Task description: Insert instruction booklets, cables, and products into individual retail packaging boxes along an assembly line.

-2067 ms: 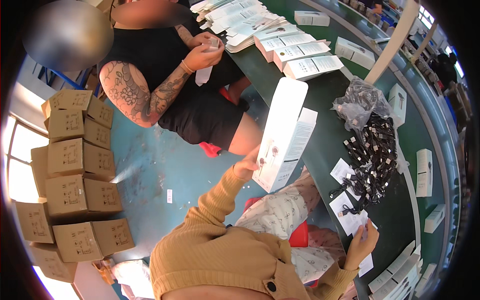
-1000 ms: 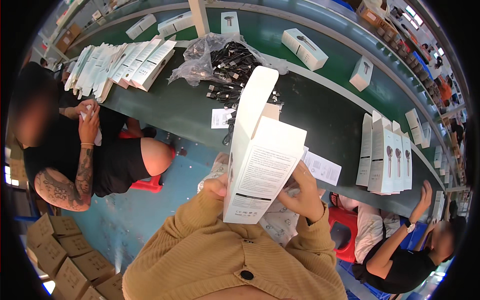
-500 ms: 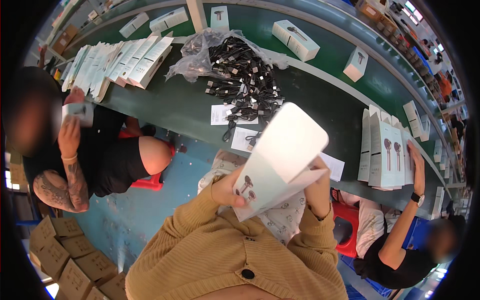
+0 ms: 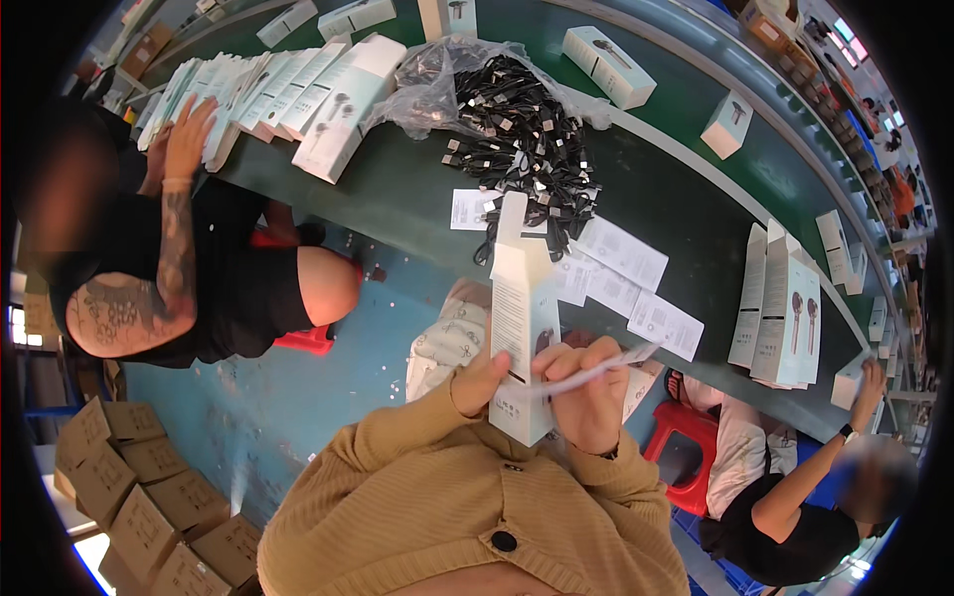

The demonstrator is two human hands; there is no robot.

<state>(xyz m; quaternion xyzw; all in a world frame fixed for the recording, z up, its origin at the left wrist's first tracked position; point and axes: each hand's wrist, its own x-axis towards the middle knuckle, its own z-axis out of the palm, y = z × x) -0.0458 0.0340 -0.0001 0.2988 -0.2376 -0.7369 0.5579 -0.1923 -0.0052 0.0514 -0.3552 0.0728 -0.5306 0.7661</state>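
A tall white carton (image 4: 525, 308) stands nearly upright in front of my chest, its narrow top flap raised and open. My left hand (image 4: 481, 383) grips the lower left side of this carton. Close by its right face, my right hand (image 4: 590, 397) pinches a thin whitish strip (image 4: 581, 377), slightly blurred; I cannot tell what it is. Just beyond the carton, printed leaflets (image 4: 623, 252) lie spread on the table's near edge. Behind them is a heap of black USB cables (image 4: 527, 129) spilling from a clear plastic bag (image 4: 427, 84).
White cartons (image 4: 348, 109) lie in a row at the far left, near a co-worker's hand (image 4: 189, 134). More cartons (image 4: 785, 318) stand at the right. Another co-worker's hand (image 4: 873, 382) touches a small carton (image 4: 848, 382). Brown boxes (image 4: 149, 517) are stacked on the floor.
The carton has turned from tilted to nearly upright. My right hand has left its flap and now pinches the strip. The left co-worker's hands, previously on a carton, are at the row.
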